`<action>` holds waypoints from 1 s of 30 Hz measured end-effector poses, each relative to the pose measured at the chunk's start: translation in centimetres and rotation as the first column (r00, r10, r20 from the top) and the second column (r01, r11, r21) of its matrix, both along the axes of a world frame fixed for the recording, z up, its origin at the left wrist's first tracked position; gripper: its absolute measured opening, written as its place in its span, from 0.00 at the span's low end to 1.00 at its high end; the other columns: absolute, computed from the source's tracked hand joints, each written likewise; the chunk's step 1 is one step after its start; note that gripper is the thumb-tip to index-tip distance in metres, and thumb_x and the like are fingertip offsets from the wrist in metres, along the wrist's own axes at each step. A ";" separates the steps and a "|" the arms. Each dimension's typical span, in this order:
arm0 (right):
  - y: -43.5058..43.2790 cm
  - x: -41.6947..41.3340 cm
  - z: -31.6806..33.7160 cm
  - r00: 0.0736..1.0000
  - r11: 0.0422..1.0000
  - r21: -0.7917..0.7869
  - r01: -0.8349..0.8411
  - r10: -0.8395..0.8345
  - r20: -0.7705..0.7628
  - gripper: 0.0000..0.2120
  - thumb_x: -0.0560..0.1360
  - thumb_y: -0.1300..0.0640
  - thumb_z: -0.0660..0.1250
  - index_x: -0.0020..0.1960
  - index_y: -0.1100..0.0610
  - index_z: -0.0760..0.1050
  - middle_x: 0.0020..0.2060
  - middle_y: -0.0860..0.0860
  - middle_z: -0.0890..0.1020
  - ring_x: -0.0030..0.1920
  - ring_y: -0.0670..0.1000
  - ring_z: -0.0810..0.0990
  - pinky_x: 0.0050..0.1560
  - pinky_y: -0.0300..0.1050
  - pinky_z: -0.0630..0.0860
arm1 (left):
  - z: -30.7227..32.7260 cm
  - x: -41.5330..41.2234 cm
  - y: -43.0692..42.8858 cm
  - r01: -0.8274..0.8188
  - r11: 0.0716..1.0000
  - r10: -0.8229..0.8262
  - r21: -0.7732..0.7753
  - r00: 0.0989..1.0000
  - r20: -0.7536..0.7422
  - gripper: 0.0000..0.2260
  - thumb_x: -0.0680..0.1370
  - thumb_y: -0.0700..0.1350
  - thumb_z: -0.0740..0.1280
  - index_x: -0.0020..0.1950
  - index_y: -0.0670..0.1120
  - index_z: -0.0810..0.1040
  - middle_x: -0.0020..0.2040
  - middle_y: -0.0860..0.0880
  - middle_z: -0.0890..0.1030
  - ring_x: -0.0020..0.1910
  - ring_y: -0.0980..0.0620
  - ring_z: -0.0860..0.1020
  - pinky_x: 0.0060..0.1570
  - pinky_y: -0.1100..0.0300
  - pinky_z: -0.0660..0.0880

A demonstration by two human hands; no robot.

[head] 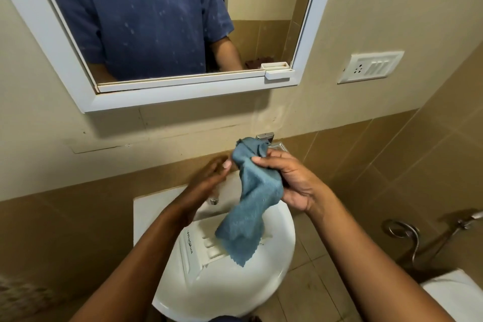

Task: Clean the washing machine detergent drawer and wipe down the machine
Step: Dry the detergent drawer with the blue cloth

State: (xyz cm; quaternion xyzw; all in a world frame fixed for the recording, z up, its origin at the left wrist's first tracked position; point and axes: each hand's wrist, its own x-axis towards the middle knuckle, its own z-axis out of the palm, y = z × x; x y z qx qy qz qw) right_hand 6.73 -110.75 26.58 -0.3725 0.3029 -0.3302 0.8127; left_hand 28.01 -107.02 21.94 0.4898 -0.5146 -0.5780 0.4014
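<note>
Detergent drawer [196, 253], one, in one sink [224, 295]; one blue cloth [251, 201] clamped in right hand [295, 180] grip; left hand [206, 183] grip apart.

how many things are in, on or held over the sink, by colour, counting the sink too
white: 2, sink and detergent drawer
blue: 1, cloth gripped by the right hand
silver: 1, tap
total: 4
</note>
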 end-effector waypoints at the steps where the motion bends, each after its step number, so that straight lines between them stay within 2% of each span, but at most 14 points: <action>1: 0.0 -0.1 0.2 0.995 0.995 -0.082 -0.055 0.048 -0.088 0.16 0.79 0.67 0.68 0.65 0.70 0.74 0.57 0.65 0.80 0.56 0.61 0.80 0.64 0.58 0.76 | 0.1 0.3 -0.4 0.049 0.991 -0.053 -0.126 0.998 -0.032 0.27 0.79 0.64 0.63 0.76 0.55 0.70 0.71 0.51 0.77 0.69 0.51 0.77 0.68 0.45 0.75; 3: -0.2 0.0 0.9 0.965 0.969 -0.192 -0.154 0.106 -0.240 0.17 0.80 0.67 0.68 0.67 0.69 0.74 0.57 0.63 0.82 0.53 0.58 0.83 0.60 0.52 0.80 | 0.7 0.7 -1.0 0.254 0.950 -0.269 -0.182 0.961 -0.065 0.24 0.80 0.55 0.69 0.75 0.52 0.72 0.71 0.49 0.78 0.69 0.49 0.77 0.63 0.55 0.77; 5: -0.6 0.0 1.6 0.945 0.945 -0.265 -0.190 0.102 -0.312 0.14 0.81 0.64 0.68 0.65 0.70 0.76 0.53 0.62 0.83 0.49 0.55 0.84 0.52 0.46 0.83 | 0.6 1.2 -1.7 0.342 0.932 -0.348 -0.123 0.937 -0.032 0.22 0.77 0.51 0.75 0.70 0.50 0.77 0.67 0.46 0.82 0.66 0.46 0.80 0.61 0.55 0.78; 8: -1.5 -0.5 2.1 0.961 0.946 -0.324 -0.022 -0.070 -0.269 0.15 0.81 0.59 0.70 0.61 0.69 0.79 0.51 0.63 0.83 0.48 0.56 0.83 0.51 0.47 0.82 | -1.3 1.4 -2.0 0.315 0.948 -0.313 -0.048 0.949 0.044 0.18 0.77 0.46 0.76 0.66 0.45 0.81 0.62 0.44 0.84 0.62 0.43 0.82 0.63 0.46 0.79; 10: -2.3 -0.8 1.7 0.924 0.901 -0.405 0.155 -0.277 -0.263 0.12 0.81 0.57 0.70 0.56 0.67 0.82 0.47 0.60 0.85 0.45 0.54 0.84 0.49 0.46 0.82 | -3.1 1.6 -1.5 0.242 0.970 -0.240 -0.001 0.965 0.101 0.14 0.78 0.46 0.75 0.62 0.43 0.82 0.57 0.45 0.86 0.58 0.44 0.84 0.61 0.47 0.80; 12: -3.0 -1.2 0.9 0.807 0.805 -0.531 0.265 -0.487 -0.336 0.10 0.81 0.54 0.69 0.48 0.59 0.84 0.41 0.57 0.85 0.41 0.50 0.82 0.46 0.45 0.79 | -4.3 2.0 -0.9 0.116 0.993 -0.112 -0.013 0.978 0.176 0.11 0.79 0.46 0.74 0.56 0.40 0.83 0.50 0.48 0.87 0.51 0.46 0.85 0.51 0.52 0.80; 14: -3.8 -1.9 -0.2 0.633 0.703 -0.664 0.254 -0.640 -0.435 0.17 0.82 0.49 0.67 0.40 0.58 0.82 0.35 0.57 0.81 0.37 0.50 0.77 0.43 0.46 0.72 | -4.6 2.4 -0.7 -0.036 0.999 0.044 -0.039 0.975 0.217 0.12 0.79 0.47 0.73 0.51 0.37 0.83 0.43 0.43 0.85 0.44 0.44 0.82 0.42 0.54 0.78; 17: -4.3 -2.9 -2.0 0.416 0.678 -0.723 0.132 -0.700 -0.581 0.27 0.83 0.42 0.62 0.39 0.64 0.75 0.32 0.59 0.75 0.36 0.53 0.74 0.41 0.48 0.67 | -3.5 2.7 -0.7 -0.177 0.982 0.186 -0.062 0.959 0.215 0.18 0.79 0.49 0.73 0.46 0.32 0.82 0.44 0.31 0.82 0.38 0.43 0.80 0.38 0.50 0.81; 19: -3.7 -2.7 -2.6 0.353 0.668 -0.739 0.086 -0.714 -0.604 0.28 0.83 0.41 0.61 0.40 0.64 0.76 0.31 0.54 0.74 0.34 0.53 0.74 0.39 0.48 0.70 | -2.6 2.3 -0.7 -0.198 0.973 0.226 -0.119 0.925 0.306 0.21 0.80 0.50 0.72 0.41 0.31 0.79 0.39 0.31 0.79 0.35 0.46 0.77 0.35 0.44 0.80; 22: -1.5 -0.9 -3.5 0.463 0.694 -0.719 0.026 -0.646 -0.607 0.28 0.83 0.40 0.60 0.40 0.63 0.78 0.30 0.58 0.79 0.31 0.59 0.79 0.33 0.51 0.76 | -1.4 0.6 -0.9 -0.285 0.953 0.303 -0.105 0.871 0.385 0.23 0.81 0.51 0.71 0.35 0.34 0.76 0.30 0.40 0.76 0.30 0.46 0.76 0.34 0.43 0.81; 24: 0.4 0.7 -4.1 0.574 0.758 -0.651 -0.049 -0.512 -0.639 0.26 0.82 0.36 0.59 0.43 0.56 0.82 0.36 0.55 0.85 0.37 0.55 0.85 0.33 0.47 0.80 | -0.6 -0.9 -1.0 -0.398 0.916 0.367 0.044 0.879 0.304 0.21 0.81 0.51 0.71 0.39 0.34 0.80 0.35 0.39 0.83 0.33 0.41 0.84 0.37 0.40 0.84; 26: 1.6 1.8 -4.9 0.659 0.774 -0.614 -0.153 -0.384 -0.647 0.23 0.81 0.34 0.62 0.48 0.53 0.83 0.41 0.52 0.87 0.42 0.53 0.87 0.38 0.46 0.82 | 0.2 -2.3 -1.1 -0.447 0.880 0.417 0.162 0.889 0.188 0.20 0.82 0.51 0.69 0.44 0.34 0.82 0.40 0.33 0.84 0.38 0.35 0.86 0.43 0.38 0.84; 28: 2.4 2.2 -5.4 0.691 0.743 -0.630 -0.226 -0.334 -0.641 0.19 0.76 0.34 0.69 0.57 0.48 0.83 0.47 0.45 0.87 0.48 0.44 0.86 0.46 0.42 0.82 | 1.0 -2.6 -1.1 -0.358 0.893 0.360 0.275 0.932 0.042 0.20 0.85 0.52 0.63 0.52 0.35 0.82 0.45 0.33 0.85 0.42 0.36 0.86 0.44 0.44 0.85; 30: 2.5 1.9 -5.3 0.707 0.698 -0.690 -0.194 -0.388 -0.591 0.20 0.74 0.43 0.76 0.63 0.47 0.81 0.52 0.41 0.86 0.53 0.40 0.84 0.51 0.41 0.82 | 1.7 -1.6 -0.7 -0.139 0.935 0.186 0.328 0.975 -0.119 0.22 0.86 0.53 0.57 0.57 0.37 0.81 0.48 0.35 0.86 0.44 0.40 0.87 0.45 0.50 0.85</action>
